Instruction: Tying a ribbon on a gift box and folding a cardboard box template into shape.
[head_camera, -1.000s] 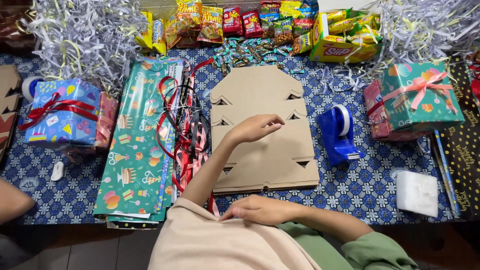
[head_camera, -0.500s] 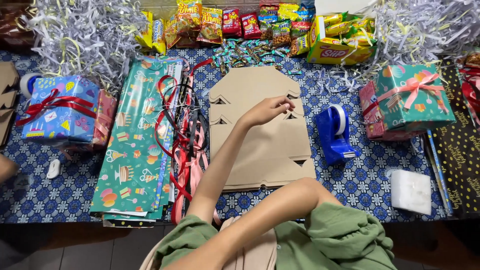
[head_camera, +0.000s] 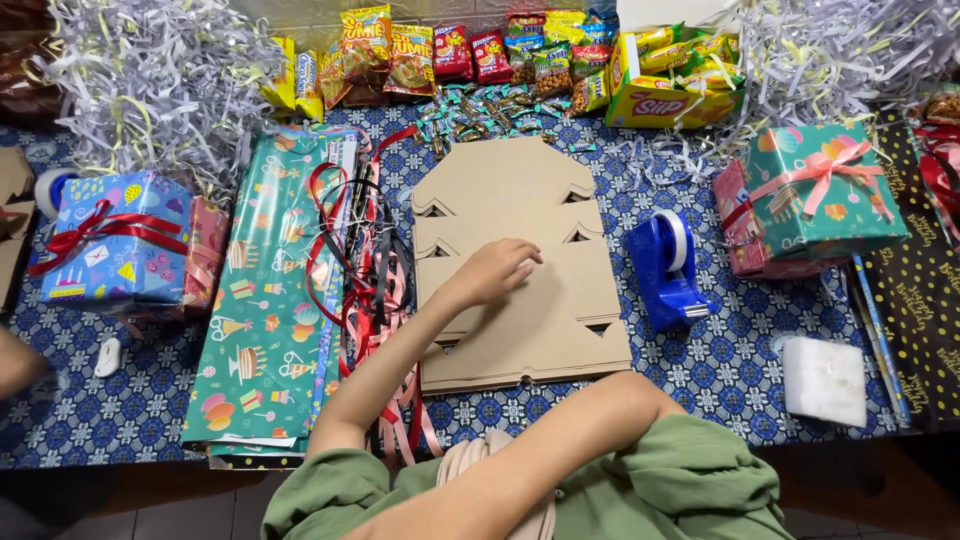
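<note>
The person's left hand (head_camera: 497, 270) lay palm down on a stack of flat cardboard pieces (head_camera: 515, 270), its fingers loosely spread and resting on the top sheet without gripping anything. The right hand was hidden below the bent right arm at the bottom edge of the view, so whether it was open or closed could not be told. The cardboard stack sat in the middle of the tabletop (head_camera: 730, 365), which was covered with a blue patterned cloth. Just left of the stack lay a tangle of red and dark ribbons (head_camera: 365, 260), and beside that a pile of green wrapping paper (head_camera: 275, 300) printed with cakes. A blue wrapped gift with a red ribbon (head_camera: 115, 240) stood farther left, below a heap of shredded white paper (head_camera: 150, 90). To the right of the cardboard stood a blue tape dispenser (head_camera: 665, 270), and beyond it a green wrapped gift with a pink bow (head_camera: 820, 195). A white block (head_camera: 823, 380) lay near the right front edge. Snack packets (head_camera: 480, 55) lined the far side of the tabletop, with small wrapped candies (head_camera: 480, 110) scattered just before them.
</note>
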